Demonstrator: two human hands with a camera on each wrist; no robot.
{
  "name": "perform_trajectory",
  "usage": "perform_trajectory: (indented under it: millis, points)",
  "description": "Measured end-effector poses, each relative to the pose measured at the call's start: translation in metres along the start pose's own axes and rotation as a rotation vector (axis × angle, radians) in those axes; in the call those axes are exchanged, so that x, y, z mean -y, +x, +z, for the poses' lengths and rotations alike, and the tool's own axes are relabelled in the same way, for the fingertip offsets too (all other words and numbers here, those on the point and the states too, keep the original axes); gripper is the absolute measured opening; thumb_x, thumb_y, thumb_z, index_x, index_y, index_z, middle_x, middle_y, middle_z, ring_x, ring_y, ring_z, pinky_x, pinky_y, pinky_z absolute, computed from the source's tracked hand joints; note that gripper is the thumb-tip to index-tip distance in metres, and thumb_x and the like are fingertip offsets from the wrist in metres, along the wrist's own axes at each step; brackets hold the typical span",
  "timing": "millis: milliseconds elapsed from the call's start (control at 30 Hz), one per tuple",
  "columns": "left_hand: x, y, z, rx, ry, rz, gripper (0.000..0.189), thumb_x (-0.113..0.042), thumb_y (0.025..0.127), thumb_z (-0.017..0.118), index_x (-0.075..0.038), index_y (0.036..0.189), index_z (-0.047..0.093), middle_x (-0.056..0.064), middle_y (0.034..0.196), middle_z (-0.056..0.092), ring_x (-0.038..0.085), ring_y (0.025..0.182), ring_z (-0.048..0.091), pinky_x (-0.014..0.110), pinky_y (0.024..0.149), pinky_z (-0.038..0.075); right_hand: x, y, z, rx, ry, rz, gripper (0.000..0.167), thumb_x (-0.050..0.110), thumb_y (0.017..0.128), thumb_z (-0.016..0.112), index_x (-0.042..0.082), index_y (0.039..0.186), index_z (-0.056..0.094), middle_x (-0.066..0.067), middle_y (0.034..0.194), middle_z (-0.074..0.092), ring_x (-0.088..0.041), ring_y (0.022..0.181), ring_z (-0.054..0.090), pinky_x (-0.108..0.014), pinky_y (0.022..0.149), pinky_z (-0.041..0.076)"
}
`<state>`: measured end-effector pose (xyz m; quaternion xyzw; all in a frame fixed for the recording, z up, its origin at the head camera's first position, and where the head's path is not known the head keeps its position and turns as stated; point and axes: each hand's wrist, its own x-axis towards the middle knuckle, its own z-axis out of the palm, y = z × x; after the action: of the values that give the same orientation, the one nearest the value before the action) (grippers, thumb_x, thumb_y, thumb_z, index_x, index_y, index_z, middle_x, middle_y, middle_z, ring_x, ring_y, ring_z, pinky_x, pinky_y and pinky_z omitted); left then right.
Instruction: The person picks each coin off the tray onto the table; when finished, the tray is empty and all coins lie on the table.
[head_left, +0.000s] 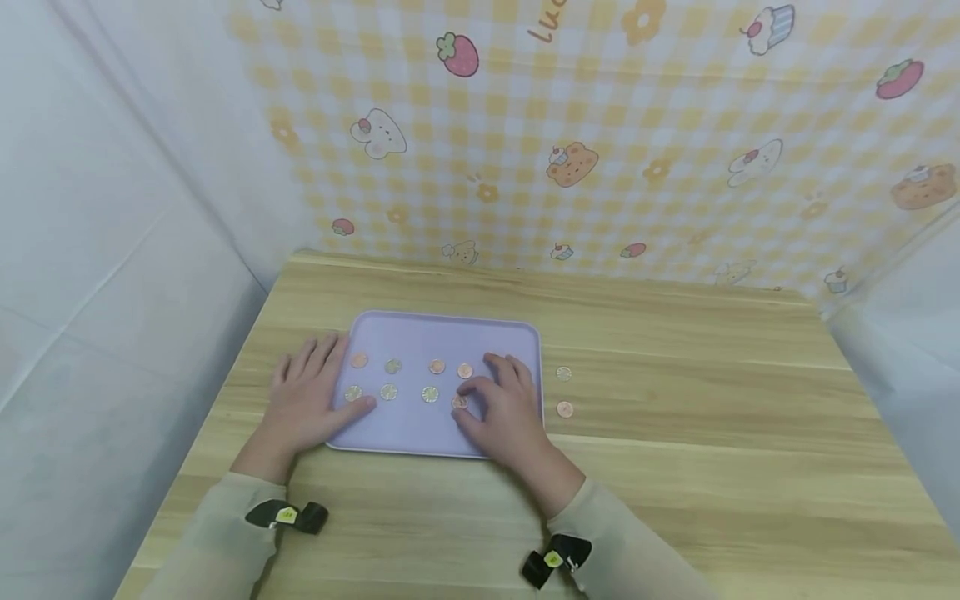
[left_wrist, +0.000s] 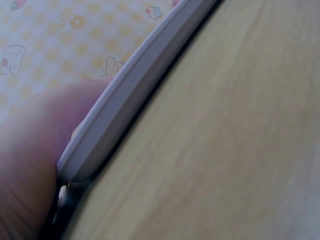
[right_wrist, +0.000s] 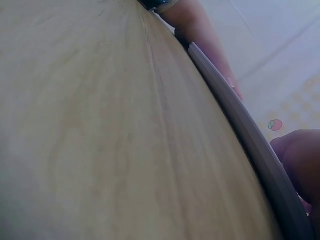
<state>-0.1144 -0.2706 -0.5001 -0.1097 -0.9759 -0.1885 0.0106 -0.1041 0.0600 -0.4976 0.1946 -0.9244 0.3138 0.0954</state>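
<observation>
A shallow lilac tray [head_left: 442,333] lies on the wooden table, with several coins set out on it in two rows. Some are copper-coloured, such as the coin [head_left: 437,367] in the far row; others are pale gold, like the coin [head_left: 430,394] in the near row. At the right end of the near row, my right hand [head_left: 510,417] pinches a copper-coloured coin [head_left: 460,402] between thumb and index finger. My left hand [head_left: 303,404] rests over the tray's left edge, fingers straight and thumb reaching inward. Both wrist views show mostly the tray's side [left_wrist: 130,85] and the table.
Just right of the tray, a pale gold coin [head_left: 563,374] and a copper-coloured coin [head_left: 565,409] lie on the wooden table [head_left: 712,417]. A yellow checked cloth [head_left: 525,108] hangs behind the table, and a white sheet [head_left: 112,250] hangs at the left.
</observation>
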Motion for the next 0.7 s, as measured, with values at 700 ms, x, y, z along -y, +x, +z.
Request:
perform_trajectory:
  millis: [700]
  points:
    - [-0.006, -0.002, -0.0049, -0.001, -0.004, 0.006, 0.111, -0.071, 0.094, 0.063, -0.007, 0.172, 0.016, 0.025, 0.174, 0.019, 0.053, 0.158, 0.011, 0.078, 0.118, 0.001, -0.0035, 0.0014, -0.0005, -0.053, 0.14, -0.091, 0.022, 0.018, 0.078, 0.093, 0.025, 0.084, 0.073, -0.015, 0.144, 0.061, -0.047, 0.142, 0.039, -0.066, 0.119, 0.022]
